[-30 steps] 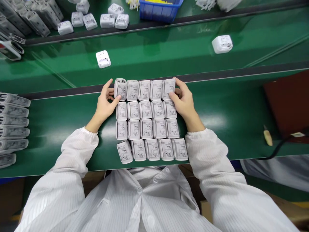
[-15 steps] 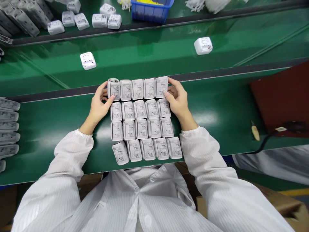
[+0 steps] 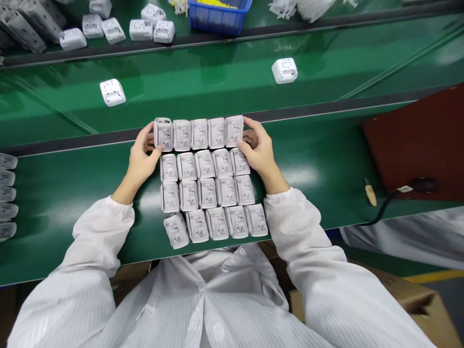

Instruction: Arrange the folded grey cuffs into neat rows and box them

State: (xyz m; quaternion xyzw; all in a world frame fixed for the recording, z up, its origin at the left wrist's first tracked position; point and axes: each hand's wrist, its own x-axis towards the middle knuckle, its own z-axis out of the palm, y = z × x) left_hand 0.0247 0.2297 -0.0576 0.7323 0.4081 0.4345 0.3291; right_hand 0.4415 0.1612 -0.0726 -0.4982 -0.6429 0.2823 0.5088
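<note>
Twenty small packs (image 3: pixel 208 179), each a rounded oblong wrapped in pale, slightly glossy film printed with a grey line drawing, lie in a block of four rows of five on a smooth dark green bench (image 3: pixel 326 169) with a soft sheen. The top row (image 3: pixel 198 133) sits straight and tight at the bench's far edge, against a black rail (image 3: pixel 308 110); the lower rows fan a little, and the nearest-left pack is tilted out of line. The left hand (image 3: pixel 141 157) is cupped at the left end of the top row, thumb pressed on the face of the end pack and fingers curled behind it. The right hand (image 3: pixel 258 150) mirrors it at the right end, thumb on the front of the last pack and fingers bent round its far side, so the row is squeezed between the two hands. Both sleeves (image 3: pixel 97 232) are of white, finely striped cloth with gathered cuffs. Beyond the rail runs a green belt (image 3: pixel 203 77) carrying two white, hard-looking square plugs (image 3: pixel 112 92) with rounded corners, well apart; further back are more of them and a blue slotted bin (image 3: pixel 217 14). At the left edge lies a stack of grey wrapped packs (image 3: pixel 7 193); to the right a dark red board (image 3: pixel 416 140) and a black cable (image 3: pixel 384 210).
</note>
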